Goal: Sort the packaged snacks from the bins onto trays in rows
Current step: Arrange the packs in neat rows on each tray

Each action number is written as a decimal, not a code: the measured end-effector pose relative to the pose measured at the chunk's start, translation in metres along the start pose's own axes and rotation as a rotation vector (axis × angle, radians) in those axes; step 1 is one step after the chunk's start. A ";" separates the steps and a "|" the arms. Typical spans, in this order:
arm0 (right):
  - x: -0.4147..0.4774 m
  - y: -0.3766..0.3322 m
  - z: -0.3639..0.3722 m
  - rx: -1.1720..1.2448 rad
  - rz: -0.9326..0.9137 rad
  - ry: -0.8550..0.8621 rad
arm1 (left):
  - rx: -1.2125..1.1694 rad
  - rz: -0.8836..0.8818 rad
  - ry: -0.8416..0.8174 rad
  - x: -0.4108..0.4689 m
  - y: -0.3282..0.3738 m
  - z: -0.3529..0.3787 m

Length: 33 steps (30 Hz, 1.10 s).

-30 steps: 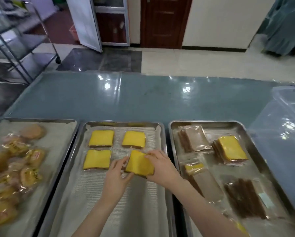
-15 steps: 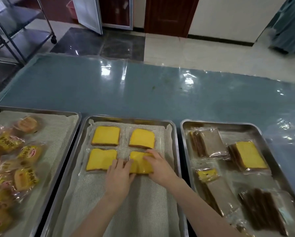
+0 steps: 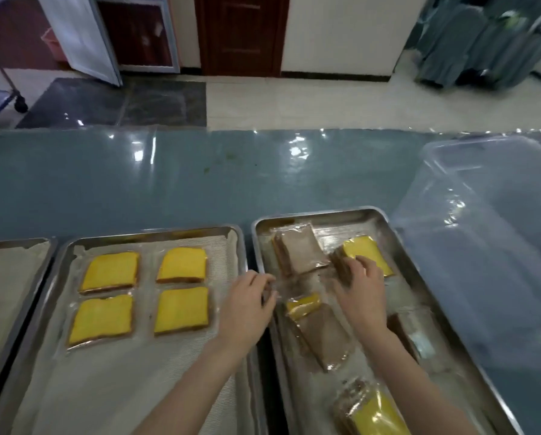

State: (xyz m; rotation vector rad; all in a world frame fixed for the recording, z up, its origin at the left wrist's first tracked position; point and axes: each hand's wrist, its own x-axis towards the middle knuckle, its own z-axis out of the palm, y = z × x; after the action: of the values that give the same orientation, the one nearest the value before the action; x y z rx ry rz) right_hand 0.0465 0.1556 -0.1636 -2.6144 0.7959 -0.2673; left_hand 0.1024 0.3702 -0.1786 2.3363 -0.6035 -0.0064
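rows hold four cakes (image 3: 181, 310) left of both hands; right hand (image 3: 361, 293) curls on a fifth pack (image 3: 369, 251), left hand (image 3: 247, 301) hold unclear; several remain around them.

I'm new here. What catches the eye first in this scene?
Four bright yellow snacks lie in two neat rows on the middle tray. Beside it, the right tray holds a jumble of brown and yellow packets, with the left hand at its left rim and the right hand on a yellow packet toward its far end.
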 end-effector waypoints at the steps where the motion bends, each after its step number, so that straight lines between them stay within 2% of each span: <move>1: 0.007 0.014 -0.005 -0.027 0.056 -0.014 | -0.022 0.016 -0.026 0.007 0.015 0.012; 4: 0.024 0.044 -0.013 -0.114 0.151 -0.064 | -0.089 0.092 -0.128 0.028 0.053 0.047; 10: 0.045 0.067 -0.007 -0.151 0.121 -0.101 | -0.117 0.077 -0.267 0.060 0.089 0.102; 13: 0.046 0.074 -0.010 -0.034 0.133 -0.089 | -0.183 0.040 -0.239 0.065 0.092 0.108; 16: 0.036 0.084 -0.023 0.129 0.102 -0.040 | -0.326 -0.016 -0.128 0.061 0.090 0.095; 19: 0.014 0.085 -0.036 0.240 -0.074 0.018 | -0.469 -0.086 -0.040 0.053 0.078 0.070; 22: -0.011 0.060 -0.038 0.219 -0.342 -0.085 | -0.564 -0.125 -0.067 0.033 0.055 0.038; 25: -0.034 0.015 -0.022 0.194 -0.520 -0.196 | -0.476 -0.101 -0.085 -0.002 0.021 0.003; 28: -0.059 -0.037 0.006 0.201 -0.628 -0.295 | -0.342 -0.102 -0.021 -0.051 -0.024 -0.036; 33: -0.109 -0.121 0.065 0.097 -0.851 -0.404 | -0.106 -0.297 0.037 -0.132 -0.101 -0.090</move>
State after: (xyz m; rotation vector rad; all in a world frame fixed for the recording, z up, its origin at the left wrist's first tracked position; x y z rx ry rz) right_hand 0.0355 0.3301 -0.1790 -2.6256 -0.4733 0.0078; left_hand 0.0428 0.5488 -0.1984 2.2957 -0.2278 -0.1280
